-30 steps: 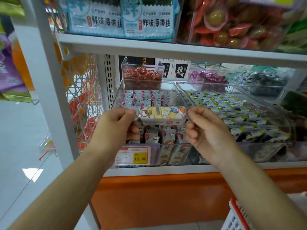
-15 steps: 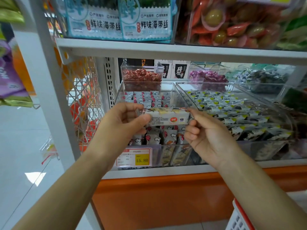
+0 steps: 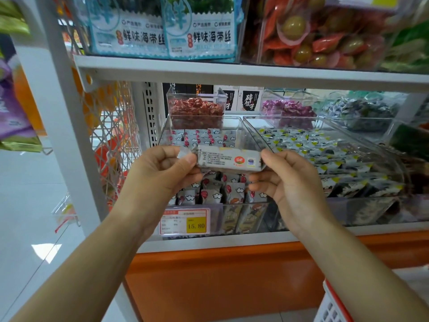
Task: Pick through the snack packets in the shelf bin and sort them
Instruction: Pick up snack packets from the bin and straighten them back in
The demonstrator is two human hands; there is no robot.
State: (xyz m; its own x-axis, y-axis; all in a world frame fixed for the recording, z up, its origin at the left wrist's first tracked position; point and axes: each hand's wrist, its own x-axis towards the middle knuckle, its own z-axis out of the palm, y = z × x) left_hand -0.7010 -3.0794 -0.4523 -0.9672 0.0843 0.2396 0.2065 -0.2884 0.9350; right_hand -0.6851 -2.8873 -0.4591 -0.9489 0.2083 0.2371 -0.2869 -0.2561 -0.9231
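A long snack packet (image 3: pixel 228 159) is held level in front of the clear shelf bin (image 3: pixel 246 133), its printed back side with small text and a red logo facing me. My left hand (image 3: pixel 162 170) pinches its left end between thumb and fingers. My right hand (image 3: pixel 285 180) pinches its right end. Behind and below the packet, the bin holds several small grey packets (image 3: pixel 210 195) with red and white marks, standing in rows.
A yellow price tag (image 3: pixel 196 225) reading 15.80 sits on the bin's front. A wider clear bin (image 3: pixel 394 168) of dark packets stands to the right. Small tubs of red (image 3: pixel 196 108) and purple (image 3: pixel 287 108) sweets sit behind. A red-and-white basket (image 3: pixel 332 305) is at lower right.
The packet has been turned over between both hands: its cartoon front showed a second ago, and its printed back faces me now. Both hands have stayed at its ends.
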